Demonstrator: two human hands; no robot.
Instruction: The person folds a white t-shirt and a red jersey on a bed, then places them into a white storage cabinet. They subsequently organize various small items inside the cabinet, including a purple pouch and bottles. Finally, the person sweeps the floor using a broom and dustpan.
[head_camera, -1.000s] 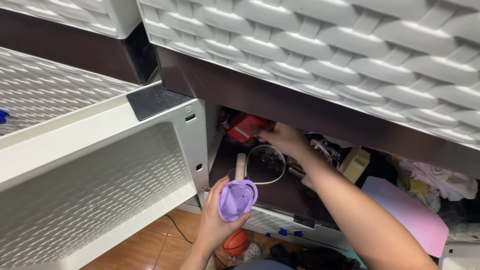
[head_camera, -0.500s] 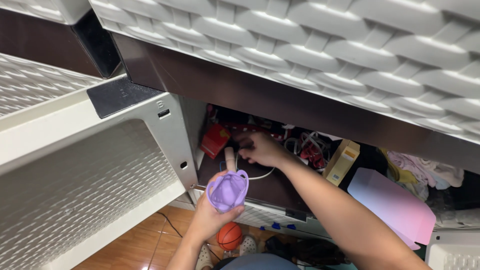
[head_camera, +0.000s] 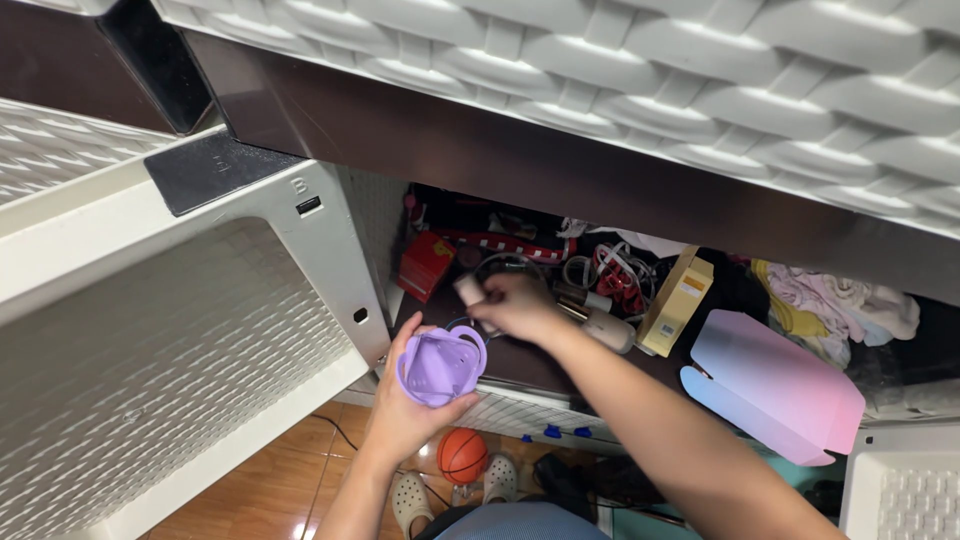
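My left hand (head_camera: 405, 405) grips a small purple plastic basket (head_camera: 440, 366) from below, its mouth facing up, in front of an open drawer (head_camera: 540, 365). My right hand (head_camera: 515, 305) reaches into the drawer and its fingers close on a small pale tube-shaped object (head_camera: 468, 291). Around that hand lie a red box (head_camera: 425, 266), a round wire ring, tangled cords (head_camera: 610, 275), a white bottle (head_camera: 608, 330) and a yellow box (head_camera: 677, 302).
A pink-and-blue folded card (head_camera: 775, 385) lies at the drawer's right, beside crumpled cloths (head_camera: 835, 305). White woven-pattern drawer fronts hang above and a white cabinet door (head_camera: 170, 360) stands open at left. On the wooden floor below are an orange ball (head_camera: 463, 455) and my shoes.
My right hand has drawn back from the red box at the drawer's rear toward the front and picked up the pale tube. The purple basket has turned mouth up. The view shifted left.
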